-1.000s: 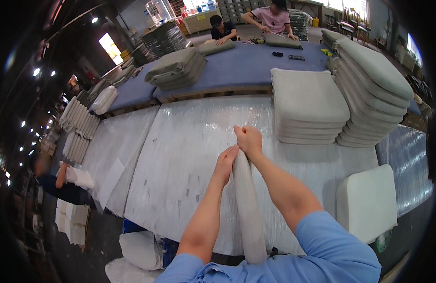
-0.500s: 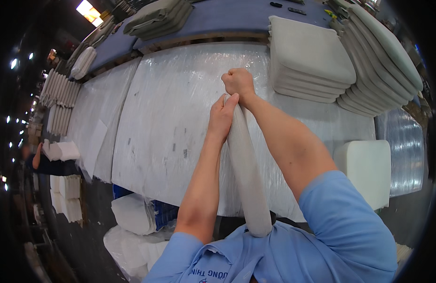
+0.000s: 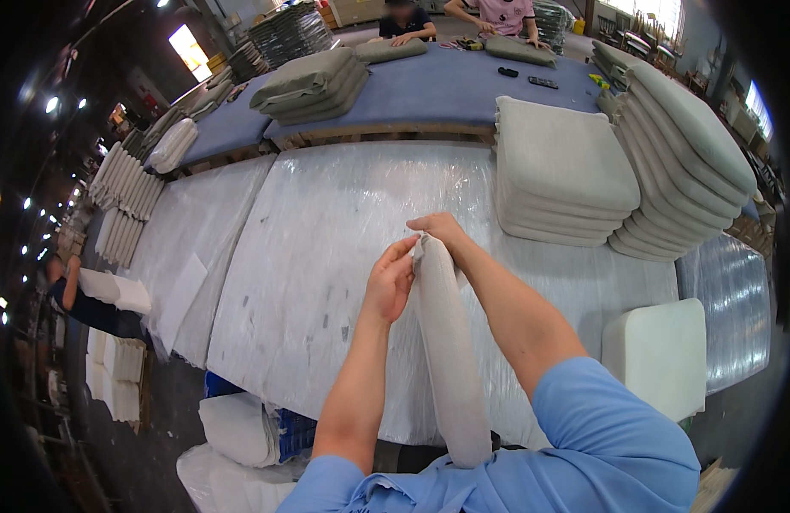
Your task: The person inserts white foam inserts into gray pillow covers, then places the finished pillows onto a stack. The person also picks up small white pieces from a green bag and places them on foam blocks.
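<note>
Left hand (image 3: 390, 285) and right hand (image 3: 441, 227) touched the cushion (image 3: 450, 350); I couldn't tell how tightly. Leaning on the shirt (image 3: 540, 483) seemed best.

We wore a light blue shirt (image 3: 531, 483), creased across the front, with short, loose sleeves (image 3: 613, 419) of the same colour. Our forearms (image 3: 361, 380), left hand (image 3: 390, 288) and right hand (image 3: 443, 229) were bare; a sliver of dark print (image 3: 359, 510) marked the shirt's chest.

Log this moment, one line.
grey cushion: near end at blue shirt; left hand: at far end; right hand: at far end; cushion stack: on plastic-covered table
</note>
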`<control>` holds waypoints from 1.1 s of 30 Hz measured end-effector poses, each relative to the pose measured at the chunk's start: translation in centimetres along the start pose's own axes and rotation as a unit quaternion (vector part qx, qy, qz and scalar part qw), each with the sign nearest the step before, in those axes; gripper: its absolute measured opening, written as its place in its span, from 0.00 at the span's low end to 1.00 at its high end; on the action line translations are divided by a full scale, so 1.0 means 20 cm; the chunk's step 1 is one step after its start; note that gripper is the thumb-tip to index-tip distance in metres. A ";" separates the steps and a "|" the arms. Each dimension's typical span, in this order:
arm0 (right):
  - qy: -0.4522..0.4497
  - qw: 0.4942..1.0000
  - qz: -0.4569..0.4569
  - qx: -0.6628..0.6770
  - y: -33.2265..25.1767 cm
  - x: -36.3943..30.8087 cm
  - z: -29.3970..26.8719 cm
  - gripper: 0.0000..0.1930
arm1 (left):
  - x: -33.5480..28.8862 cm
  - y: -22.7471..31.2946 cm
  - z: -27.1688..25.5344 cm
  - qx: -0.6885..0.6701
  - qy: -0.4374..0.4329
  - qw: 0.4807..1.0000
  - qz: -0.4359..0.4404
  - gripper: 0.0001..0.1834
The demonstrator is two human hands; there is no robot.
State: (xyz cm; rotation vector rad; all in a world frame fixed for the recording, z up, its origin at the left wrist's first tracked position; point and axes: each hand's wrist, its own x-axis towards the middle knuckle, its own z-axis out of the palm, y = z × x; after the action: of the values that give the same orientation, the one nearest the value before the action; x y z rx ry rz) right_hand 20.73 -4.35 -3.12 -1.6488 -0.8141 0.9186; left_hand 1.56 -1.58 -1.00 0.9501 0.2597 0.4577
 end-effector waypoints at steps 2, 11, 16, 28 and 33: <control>-0.024 1.000 -0.009 -0.005 0.03 0.01 0.01 0.16 | 0.00 -0.02 -0.02 0.049 0.011 0.999 0.010 0.23; -0.155 0.972 -0.055 -0.167 0.09 0.09 0.08 0.20 | 0.13 0.02 -0.11 0.331 0.095 0.928 0.141 0.13; -0.135 0.953 -0.040 -0.270 0.15 0.13 0.05 0.23 | 0.28 -0.02 0.05 0.459 0.206 0.841 0.198 0.13; -0.153 0.985 0.079 -0.022 0.04 0.03 0.13 0.20 | 0.33 0.02 -0.06 0.557 0.225 0.778 0.185 0.18; -0.130 0.988 0.073 -0.048 -0.06 0.08 0.17 0.18 | 0.36 0.11 -0.05 0.499 0.232 0.818 0.170 0.19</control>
State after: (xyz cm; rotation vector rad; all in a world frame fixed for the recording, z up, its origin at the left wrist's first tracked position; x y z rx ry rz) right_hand 18.49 -1.24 -2.90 -1.7099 -0.9352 1.2336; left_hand 6.81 3.80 0.14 1.9330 0.8347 0.9246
